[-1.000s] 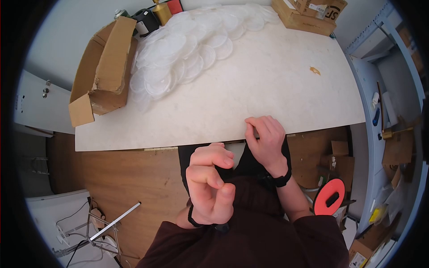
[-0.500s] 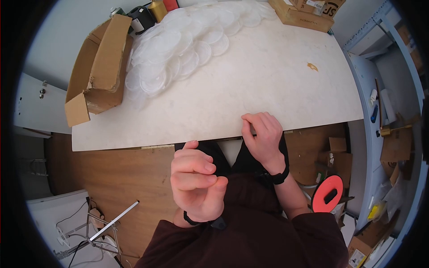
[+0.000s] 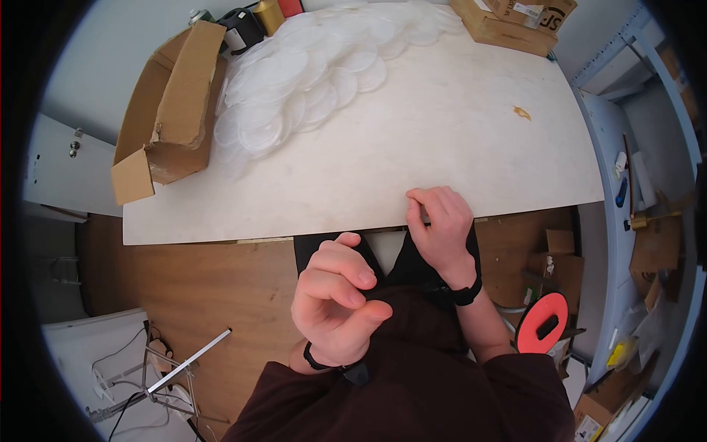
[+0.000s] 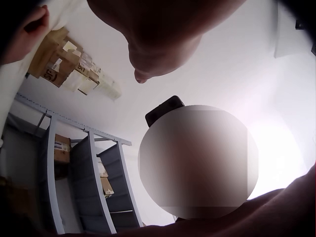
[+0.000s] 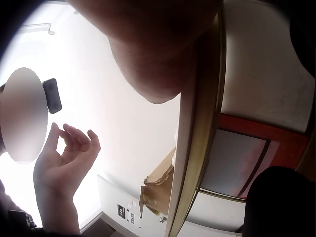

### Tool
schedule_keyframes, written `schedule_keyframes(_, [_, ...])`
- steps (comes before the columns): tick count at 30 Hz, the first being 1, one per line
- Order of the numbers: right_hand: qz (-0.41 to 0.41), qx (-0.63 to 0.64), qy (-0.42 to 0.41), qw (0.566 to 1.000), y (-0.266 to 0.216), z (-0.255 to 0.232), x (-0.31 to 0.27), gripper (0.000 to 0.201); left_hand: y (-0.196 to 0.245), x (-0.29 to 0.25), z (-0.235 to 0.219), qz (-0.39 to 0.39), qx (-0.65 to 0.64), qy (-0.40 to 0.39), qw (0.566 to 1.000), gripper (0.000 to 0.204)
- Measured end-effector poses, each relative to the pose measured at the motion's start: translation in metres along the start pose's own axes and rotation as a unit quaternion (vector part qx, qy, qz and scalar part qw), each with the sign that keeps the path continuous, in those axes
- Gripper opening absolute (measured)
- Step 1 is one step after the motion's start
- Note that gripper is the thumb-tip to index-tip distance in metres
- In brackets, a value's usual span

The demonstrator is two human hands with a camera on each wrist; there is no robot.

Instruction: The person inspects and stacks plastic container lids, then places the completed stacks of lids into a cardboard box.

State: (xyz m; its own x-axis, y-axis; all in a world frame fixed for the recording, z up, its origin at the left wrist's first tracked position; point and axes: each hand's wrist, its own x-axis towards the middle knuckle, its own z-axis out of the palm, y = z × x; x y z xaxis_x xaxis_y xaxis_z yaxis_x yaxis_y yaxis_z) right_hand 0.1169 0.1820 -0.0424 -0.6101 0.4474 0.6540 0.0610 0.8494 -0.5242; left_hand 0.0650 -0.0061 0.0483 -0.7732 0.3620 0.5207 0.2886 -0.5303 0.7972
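My left hand is raised in front of the torso, short of the table edge. Its fingers are loosely bent, the thumb stands a little apart from them, and no object shows between. The right wrist view shows this left hand from below, fingers curved and nothing in them. On the front edge of the white table rests my right hand, back upward, fingers loosely curled and holding nothing visible. A heap of translucent round plastic lids lies beyond both hands, at the back left of the table.
An open cardboard box stands at the table's left end, with a black container behind it. More cardboard boxes sit at the back right. Blue-grey shelving runs along the right. A metal stand is on the floor at left.
My left thumb and fingertips came together half a second ago and are now apart. The left hand shifted left, then slightly back right. The right hand stays at the table edge.
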Motion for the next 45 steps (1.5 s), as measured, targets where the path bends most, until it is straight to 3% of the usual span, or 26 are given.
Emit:
schedule_keyframes(10, [-0.005,-0.005,-0.004,1.000,0.001,-0.001,0.000,0.012,0.003,0.000,-0.003,-0.047,-0.134,-0.042,0.989,0.040])
schedule_keyframes(12, [-0.004,-0.005,-0.004,1.000,0.001,0.000,0.000,0.012,0.007,0.002,-0.002,-0.098,-0.184,-0.054,0.977,0.038])
schedule_keyframes(16, [-0.007,-0.002,-0.004,1.000,0.002,0.000,0.000,0.011,0.003,0.002,-0.006,-0.099,-0.219,-0.072,0.968,0.035])
schedule_keyframes(24, [-0.004,-0.008,-0.008,1.000,0.001,-0.001,0.000,0.012,0.002,-0.001,-0.006,-0.036,-0.155,-0.063,0.985,0.037])
schedule_keyframes(37, [-0.006,0.000,0.003,1.000,0.002,0.002,-0.001,0.011,0.002,-0.001,-0.011,-0.002,-0.054,-0.066,0.996,0.042])
schedule_keyframes(39, [-0.008,-0.002,0.002,1.000,0.002,0.002,-0.001,0.011,0.002,-0.001,-0.011,0.020,0.012,-0.055,0.998,0.043])
schedule_keyframes(45, [-0.012,0.001,0.009,1.000,0.003,0.003,-0.001,0.011,0.000,-0.002,-0.006,0.022,0.029,-0.026,0.999,0.045])
